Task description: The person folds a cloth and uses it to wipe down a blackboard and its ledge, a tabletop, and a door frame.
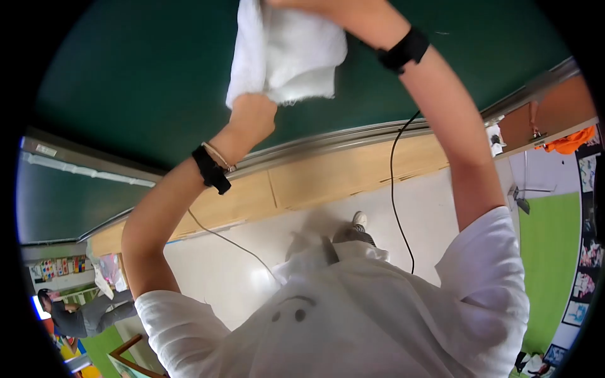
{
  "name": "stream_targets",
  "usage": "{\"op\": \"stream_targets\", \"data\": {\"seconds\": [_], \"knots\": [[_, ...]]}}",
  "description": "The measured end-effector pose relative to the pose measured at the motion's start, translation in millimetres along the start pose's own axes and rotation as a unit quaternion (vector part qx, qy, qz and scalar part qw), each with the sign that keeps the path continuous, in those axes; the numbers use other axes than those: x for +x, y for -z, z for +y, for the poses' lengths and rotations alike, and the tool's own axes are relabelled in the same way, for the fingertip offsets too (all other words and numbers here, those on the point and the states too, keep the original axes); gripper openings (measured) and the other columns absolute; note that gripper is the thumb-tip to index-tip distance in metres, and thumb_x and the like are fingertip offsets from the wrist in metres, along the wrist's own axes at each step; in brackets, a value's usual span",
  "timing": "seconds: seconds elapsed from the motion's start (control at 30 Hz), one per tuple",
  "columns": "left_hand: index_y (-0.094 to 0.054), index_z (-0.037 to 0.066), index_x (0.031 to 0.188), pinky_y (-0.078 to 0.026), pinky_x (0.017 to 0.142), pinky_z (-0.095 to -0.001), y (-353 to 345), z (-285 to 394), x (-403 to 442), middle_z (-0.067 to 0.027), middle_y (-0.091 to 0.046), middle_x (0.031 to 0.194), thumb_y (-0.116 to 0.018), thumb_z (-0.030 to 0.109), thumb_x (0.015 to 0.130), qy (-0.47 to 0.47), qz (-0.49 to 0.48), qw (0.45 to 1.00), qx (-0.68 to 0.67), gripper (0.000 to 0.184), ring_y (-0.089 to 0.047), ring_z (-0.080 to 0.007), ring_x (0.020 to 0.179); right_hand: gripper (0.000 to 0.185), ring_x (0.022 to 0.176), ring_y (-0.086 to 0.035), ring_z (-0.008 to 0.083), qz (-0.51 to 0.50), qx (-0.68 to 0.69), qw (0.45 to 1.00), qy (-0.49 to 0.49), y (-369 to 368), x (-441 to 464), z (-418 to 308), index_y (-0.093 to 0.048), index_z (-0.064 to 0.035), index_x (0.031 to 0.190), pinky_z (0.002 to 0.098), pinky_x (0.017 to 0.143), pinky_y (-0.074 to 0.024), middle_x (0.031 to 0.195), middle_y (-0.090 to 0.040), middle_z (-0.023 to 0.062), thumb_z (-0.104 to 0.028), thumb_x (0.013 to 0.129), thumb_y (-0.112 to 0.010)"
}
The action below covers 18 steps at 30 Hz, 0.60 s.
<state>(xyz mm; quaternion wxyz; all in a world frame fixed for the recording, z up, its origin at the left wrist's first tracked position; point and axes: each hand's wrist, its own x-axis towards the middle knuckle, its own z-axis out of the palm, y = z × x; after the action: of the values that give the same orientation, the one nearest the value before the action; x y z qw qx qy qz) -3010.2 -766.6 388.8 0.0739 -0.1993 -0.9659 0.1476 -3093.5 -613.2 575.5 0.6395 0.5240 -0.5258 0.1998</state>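
Observation:
A white cloth (296, 57) with a frayed lower edge hangs in front of a dark green chalkboard (151, 75). My left hand (253, 120) is closed on the cloth's lower left corner. At the top edge of the view, my right hand (315, 5) grips the cloth's upper part; most of its fingers are cut off by the frame. Each wrist wears a black band, and thin bracelets also circle the left one. Whether the cloth touches the board cannot be made out.
Below the board runs a metal ledge (328, 135) over wooden panelling (302, 179). Two dark cables (394, 189) hang past my body. A person (88, 315) is at the lower left near shelves. An orange cloth (570, 140) lies at the right.

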Motion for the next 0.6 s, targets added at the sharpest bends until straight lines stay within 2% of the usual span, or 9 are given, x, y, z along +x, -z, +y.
{"op": "stream_targets", "data": {"seconds": [0.03, 0.1, 0.13, 0.17, 0.23, 0.37, 0.43, 0.5, 0.6], "knots": [[-0.072, 0.008, 0.071, -0.053, 0.062, -0.0408, -13.0, 6.9, 3.2, -0.0138, -0.069, 0.074, -0.064, 0.015, 0.071, -0.003, -0.017, 1.000, -0.015, 0.011, -0.069, -0.0295, 0.070, 0.011, 0.049, -0.055, 0.0288, -0.102, 0.005, 0.993, -0.052, 7.4, -13.2, -5.0, -0.064, -0.0088, 0.067, 0.0406, 0.050, -0.0445, 0.052, -0.055, 0.0126, -0.019, 0.070, -0.060], [-0.073, 0.009, 0.072, -0.053, 0.062, -0.0413, -42.1, 20.2, 9.4, -0.0138, -0.070, 0.075, -0.063, 0.016, 0.071, -0.007, -0.050, 0.998, -0.040, 0.012, -0.069, -0.0298, 0.072, 0.024, 0.067, -0.065, 0.0330, -0.296, 0.011, 0.943, -0.155, 25.0, -39.4, -19.6, -0.070, -0.0069, 0.090, 0.0428, 0.066, -0.0526, 0.067, -0.064, 0.0195, -0.024, 0.074, -0.063], [-0.073, 0.009, 0.073, -0.053, 0.062, -0.0411, -55.8, 26.9, 10.6, -0.0137, -0.070, 0.077, -0.063, 0.016, 0.072, -0.010, -0.054, 0.997, -0.047, 0.012, -0.069, -0.0298, 0.072, 0.016, 0.042, -0.056, 0.0221, -0.165, -0.048, 0.984, -0.051, 20.1, -66.7, -16.9, -0.072, -0.0198, 0.083, 0.0366, 0.040, -0.0430, 0.050, -0.054, 0.0051, -0.030, 0.073, -0.064], [-0.073, 0.010, 0.074, -0.053, 0.063, -0.0409, -70.2, 33.3, 11.5, -0.0137, -0.070, 0.078, -0.063, 0.016, 0.072, -0.015, -0.057, 0.997, -0.053, 0.012, -0.069, -0.0297, 0.073, 0.013, 0.039, -0.053, 0.0176, -0.130, -0.043, 0.990, -0.028, 21.8, -79.5, -18.9, -0.071, -0.0215, 0.072, 0.0325, 0.038, -0.0403, 0.044, -0.049, 0.0010, -0.032, 0.068, -0.065], [-0.073, 0.010, 0.074, -0.053, 0.064, -0.0404, -100.5, 43.7, 10.4, -0.0134, -0.070, 0.078, -0.063, 0.016, 0.073, -0.024, -0.064, 0.996, -0.060, 0.012, -0.070, -0.0295, 0.074, 0.009, 0.040, -0.051, 0.0195, -0.141, -0.014, 0.988, -0.058, 27.3, -112.5, -28.7, -0.066, -0.0192, 0.075, 0.0330, 0.040, -0.0405, 0.045, -0.046, 0.0016, -0.025, 0.069, -0.065], [-0.073, 0.005, 0.078, -0.054, 0.069, -0.0439, -113.0, 54.5, -5.7, -0.0154, -0.070, 0.075, -0.062, 0.016, 0.073, -0.073, -0.111, 0.987, -0.089, 0.016, -0.069, -0.0323, 0.073, 0.018, 0.042, -0.057, 0.0247, -0.278, 0.035, 0.952, -0.126, 62.2, -171.0, -41.1, -0.067, -0.0135, 0.083, 0.0368, 0.041, -0.0442, 0.047, -0.053, 0.0067, -0.029, 0.074, -0.065], [-0.071, 0.004, 0.079, -0.054, 0.070, -0.0475, -116.9, 60.4, -17.0, -0.0180, -0.069, 0.075, -0.062, 0.015, 0.074, -0.028, -0.094, 0.986, -0.138, 0.016, -0.069, -0.0336, 0.071, 0.016, 0.042, -0.056, 0.0263, -0.322, 0.043, 0.931, -0.166, 78.7, -205.0, -40.1, -0.067, -0.0118, 0.082, 0.0393, 0.042, -0.0436, 0.047, -0.052, 0.0086, -0.026, 0.077, -0.063], [-0.070, 0.006, 0.082, -0.052, 0.067, -0.0502, -120.1, 57.3, -26.7, -0.0194, -0.067, 0.074, -0.058, 0.011, 0.077, -0.029, -0.072, 0.979, -0.190, 0.014, -0.068, -0.0348, 0.066, 0.013, 0.043, -0.057, 0.0277, -0.373, 0.060, 0.904, -0.201, 101.5, -219.0, -35.5, -0.068, -0.0119, 0.081, 0.0396, 0.043, -0.0438, 0.050, -0.054, 0.0098, -0.023, 0.079, -0.062], [-0.067, 0.009, 0.086, -0.051, 0.063, -0.0459, -66.0, 53.4, -40.9, -0.0193, -0.066, 0.072, -0.054, 0.007, 0.081, -0.023, 0.017, 0.945, -0.325, 0.014, -0.067, -0.0334, 0.065, 0.010, 0.046, -0.057, 0.0300, -0.325, 0.067, 0.906, -0.262, 132.4, -205.3, -20.2, -0.070, -0.0129, 0.081, 0.0396, 0.048, -0.0473, 0.052, -0.055, 0.0095, -0.018, 0.080, -0.062]]}}
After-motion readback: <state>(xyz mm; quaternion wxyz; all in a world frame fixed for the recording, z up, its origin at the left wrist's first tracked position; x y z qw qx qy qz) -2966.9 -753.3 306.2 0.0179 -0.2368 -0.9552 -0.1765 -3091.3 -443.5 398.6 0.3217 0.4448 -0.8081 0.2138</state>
